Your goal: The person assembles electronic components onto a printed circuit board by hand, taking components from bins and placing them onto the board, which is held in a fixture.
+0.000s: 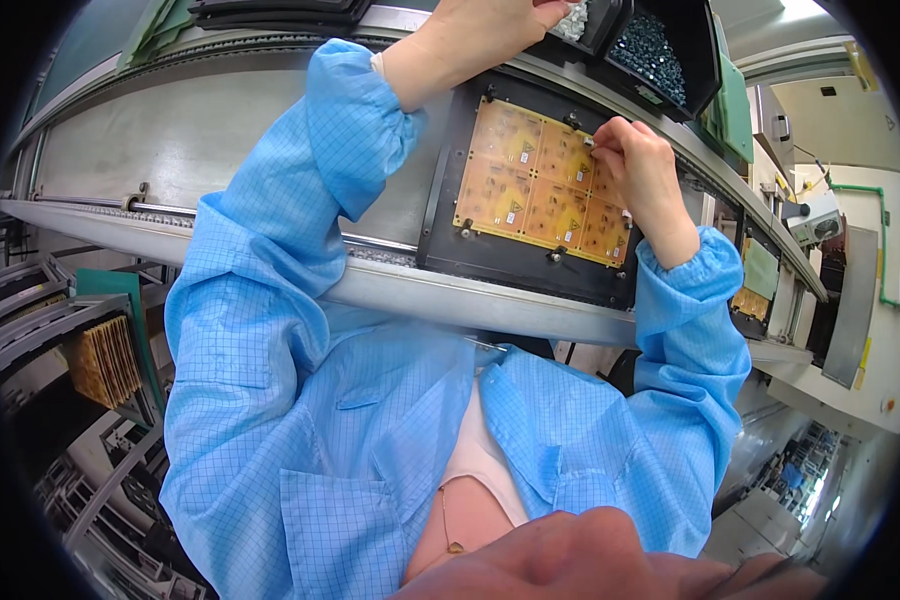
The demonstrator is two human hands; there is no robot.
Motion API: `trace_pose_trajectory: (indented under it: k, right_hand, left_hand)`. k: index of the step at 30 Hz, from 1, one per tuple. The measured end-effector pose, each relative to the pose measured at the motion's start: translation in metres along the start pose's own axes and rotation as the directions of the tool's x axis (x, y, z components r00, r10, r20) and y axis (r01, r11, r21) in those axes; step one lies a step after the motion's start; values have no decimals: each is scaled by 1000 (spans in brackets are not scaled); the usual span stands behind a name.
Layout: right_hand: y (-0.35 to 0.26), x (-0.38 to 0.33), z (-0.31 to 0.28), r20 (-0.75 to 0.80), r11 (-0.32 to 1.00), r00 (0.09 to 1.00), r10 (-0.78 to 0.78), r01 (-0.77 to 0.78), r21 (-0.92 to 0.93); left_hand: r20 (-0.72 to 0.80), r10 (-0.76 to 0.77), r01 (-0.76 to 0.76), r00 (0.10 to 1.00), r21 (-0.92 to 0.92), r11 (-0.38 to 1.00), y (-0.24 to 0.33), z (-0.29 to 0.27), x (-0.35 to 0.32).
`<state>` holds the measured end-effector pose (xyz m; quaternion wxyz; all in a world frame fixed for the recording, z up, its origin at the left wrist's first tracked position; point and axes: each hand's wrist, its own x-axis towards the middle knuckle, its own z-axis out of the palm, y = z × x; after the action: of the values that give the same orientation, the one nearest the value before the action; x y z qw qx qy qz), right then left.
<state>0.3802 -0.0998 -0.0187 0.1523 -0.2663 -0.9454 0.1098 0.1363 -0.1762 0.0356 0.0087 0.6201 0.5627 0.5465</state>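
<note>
My left hand (475,40) reaches up to the top edge of the picture, beside a black bin of small white parts (573,22). Its fingertips are mostly cut off by the frame. My right hand (638,170) is over the right side of a yellow-orange circuit board panel (505,170), thumb and forefinger pinched on a small white component (589,142) at the panel's far edge. The panel is divided into several boards and lies in a black carrier frame (440,215) with small clamps around it. My right hand hides part of the right-hand boards.
A black bin of small dark parts (650,55) stands behind the panel. The metal conveyor rail (490,290) runs along the near side. Another carrier with a board (755,290) sits farther right. At lower left, a rack holds upright boards (105,360).
</note>
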Motion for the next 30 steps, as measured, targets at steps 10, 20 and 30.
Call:
trace_pose_trajectory:
  k: [10,20,30]
  right_hand:
    - [2,4,-1,79,997,997,16,-9,-82]
    - [-5,6,-1,27,982,999,-42,46,-182]
    - [-14,-9,3,66,839,944,-322,317,-442]
  left_hand:
    - [71,-92,91,993,14,996,-5,-5,-19]
    - [87,-72,74,994,-12,997,-5,-6,-28]
    - [246,-146,176,958,-103,979,1,-10,-59]
